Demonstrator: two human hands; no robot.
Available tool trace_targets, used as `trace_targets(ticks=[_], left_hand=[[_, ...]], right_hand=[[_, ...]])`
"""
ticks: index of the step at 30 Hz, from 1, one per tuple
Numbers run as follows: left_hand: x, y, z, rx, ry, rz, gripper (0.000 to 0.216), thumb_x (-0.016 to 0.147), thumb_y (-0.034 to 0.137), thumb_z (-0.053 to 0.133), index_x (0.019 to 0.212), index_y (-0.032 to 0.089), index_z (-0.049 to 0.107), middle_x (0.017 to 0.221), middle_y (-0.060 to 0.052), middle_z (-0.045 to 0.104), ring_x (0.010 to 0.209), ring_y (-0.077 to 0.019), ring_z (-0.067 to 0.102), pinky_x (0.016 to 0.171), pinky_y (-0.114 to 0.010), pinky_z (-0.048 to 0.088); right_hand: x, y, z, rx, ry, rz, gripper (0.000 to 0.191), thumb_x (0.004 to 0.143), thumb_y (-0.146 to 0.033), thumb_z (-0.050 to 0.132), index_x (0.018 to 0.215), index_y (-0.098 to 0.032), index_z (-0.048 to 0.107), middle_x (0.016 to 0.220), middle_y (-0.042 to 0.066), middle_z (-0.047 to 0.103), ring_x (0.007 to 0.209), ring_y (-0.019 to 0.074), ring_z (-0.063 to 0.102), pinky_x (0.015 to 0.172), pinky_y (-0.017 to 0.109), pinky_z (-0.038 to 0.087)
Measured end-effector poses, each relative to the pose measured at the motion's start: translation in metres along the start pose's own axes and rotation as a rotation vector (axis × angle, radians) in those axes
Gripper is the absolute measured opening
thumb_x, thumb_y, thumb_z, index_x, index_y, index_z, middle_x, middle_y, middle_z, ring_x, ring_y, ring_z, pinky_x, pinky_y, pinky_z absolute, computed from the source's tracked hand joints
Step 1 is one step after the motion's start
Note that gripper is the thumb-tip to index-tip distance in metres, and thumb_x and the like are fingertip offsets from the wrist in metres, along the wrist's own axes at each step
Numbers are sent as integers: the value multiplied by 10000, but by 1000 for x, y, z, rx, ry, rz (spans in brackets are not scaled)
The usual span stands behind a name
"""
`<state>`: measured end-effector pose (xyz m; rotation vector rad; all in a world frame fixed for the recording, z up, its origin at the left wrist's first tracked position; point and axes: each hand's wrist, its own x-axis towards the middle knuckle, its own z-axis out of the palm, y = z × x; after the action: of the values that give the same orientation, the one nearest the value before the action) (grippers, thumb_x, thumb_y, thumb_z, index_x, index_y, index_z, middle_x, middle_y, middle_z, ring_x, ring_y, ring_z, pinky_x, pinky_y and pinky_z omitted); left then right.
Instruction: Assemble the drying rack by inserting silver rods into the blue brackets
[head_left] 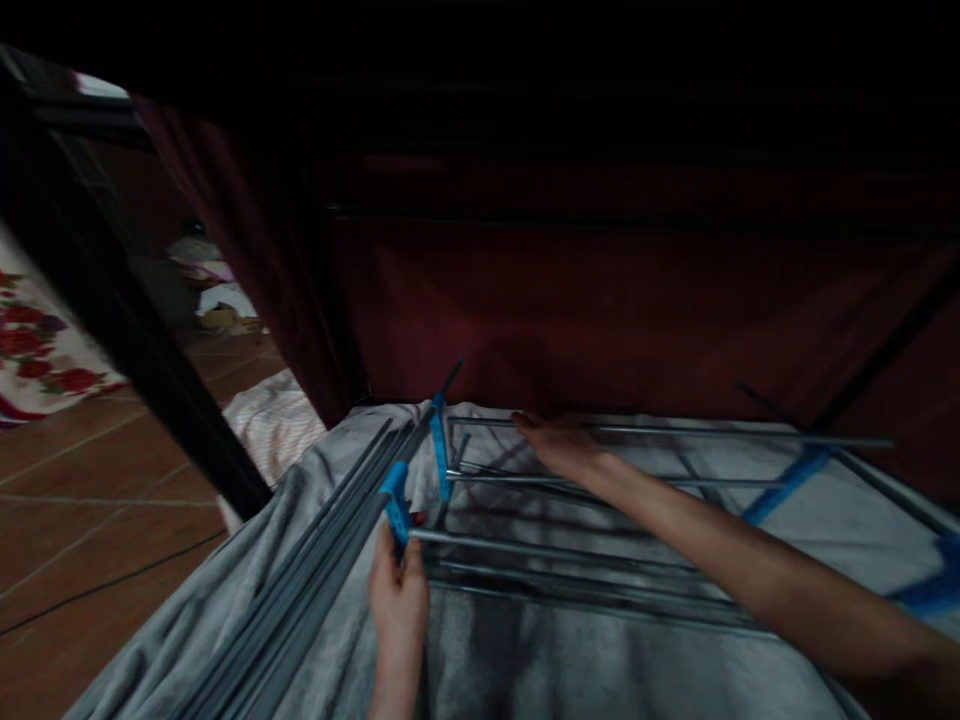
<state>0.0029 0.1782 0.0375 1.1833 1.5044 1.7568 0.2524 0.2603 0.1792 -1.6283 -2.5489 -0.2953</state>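
A rack of thin grey metal rods (570, 555) joined by blue plastic connectors lies on a grey cloth (225, 600) inside a dark red fabric enclosure. My left hand (397, 590) is closed on a blue connector (396, 505) at the rack's near left corner, where a rod meets it. My right hand (559, 445) reaches forward over the rods with fingers stretched out, resting on the far rod (675, 432). A bundle of loose grey rods (315, 570) lies to the left of my left hand.
The dark red fabric wall (600, 310) closes off the back and right. A black frame post (135, 330) slants across the left. Beyond it lie a tiled floor (90, 510), a white cloth (270, 420), a flowered fabric (37, 350) and small items far off.
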Motion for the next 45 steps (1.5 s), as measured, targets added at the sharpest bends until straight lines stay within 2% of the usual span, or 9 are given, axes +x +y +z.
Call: trace_targets(ticks=[4, 8, 10, 14, 17, 25, 32, 36, 45], left_hand=[[-4, 4, 2, 90, 61, 54, 481, 805, 459, 654, 1219, 219, 602, 1194, -100, 656, 1159, -302, 595, 1086, -467, 405], [-25, 20, 0, 216, 308, 83, 440, 798, 439, 674, 1150, 181, 619, 1054, -84, 624, 932, -262, 606, 880, -438, 501], [-39, 29, -1, 268, 388, 204, 309, 812, 386, 676, 1045, 186, 636, 936, -54, 616, 836, -229, 592, 796, -391, 495], [-56, 43, 5, 331, 192, 735, 56, 842, 231, 648, 893, 205, 647, 822, -39, 641, 791, -204, 606, 768, -343, 461], [-60, 56, 11, 345, 119, 881, 111, 864, 141, 630, 954, 201, 656, 868, -43, 659, 819, -188, 617, 782, -319, 461], [-56, 90, 25, 196, 134, 632, 82, 916, 166, 608, 981, 197, 647, 922, -35, 625, 889, -174, 606, 833, -309, 472], [-54, 56, 23, 185, 156, 540, 69, 927, 209, 592, 925, 210, 661, 899, -23, 633, 875, -170, 606, 821, -302, 476], [-50, 45, 19, 184, 174, 410, 105, 919, 270, 593, 889, 214, 676, 898, -25, 638, 873, -179, 611, 817, -309, 478], [-40, 39, 15, 41, 150, 181, 128, 848, 328, 642, 818, 208, 675, 833, -26, 623, 809, -185, 590, 758, -300, 479]], right_hand=[[2, 3, -7, 14, -1, -53, 508, 981, -119, 321, 1447, -218, 497, 1511, 91, 486, 1310, 228, 516, 1045, 345, 407], [5, 4, -8, 25, 8, -64, 477, 1006, -158, 315, 1445, -213, 493, 1473, 97, 521, 1263, 220, 542, 1031, 349, 414], [6, 4, -7, 17, 29, -78, 469, 1007, -156, 315, 1437, -208, 491, 1436, 95, 549, 1232, 225, 558, 1005, 350, 432], [4, 1, -10, 6, 28, -110, 431, 977, -113, 354, 1368, -180, 524, 1303, 101, 619, 1132, 227, 603, 960, 343, 450], [-6, -1, -15, 28, 13, -111, 411, 955, -85, 368, 1314, -178, 544, 1244, 99, 636, 1068, 221, 626, 911, 335, 466], [-35, -12, -25, 203, -119, -60, 299, 1020, -250, 366, 1173, -188, 615, 1141, 101, 669, 1009, 227, 652, 816, 319, 474], [-17, -21, -38, 162, -114, -52, 337, 1025, -250, 330, 1205, -183, 606, 1148, 122, 674, 1026, 227, 654, 828, 308, 461], [-5, -16, -20, 135, -177, -44, 329, 1021, -263, 352, 1164, -169, 632, 1138, 130, 682, 1050, 232, 647, 849, 301, 453], [40, 3, 46, 173, -255, -78, 286, 967, -189, 434, 1145, -177, 658, 1178, 112, 686, 1108, 220, 626, 879, 278, 440]])
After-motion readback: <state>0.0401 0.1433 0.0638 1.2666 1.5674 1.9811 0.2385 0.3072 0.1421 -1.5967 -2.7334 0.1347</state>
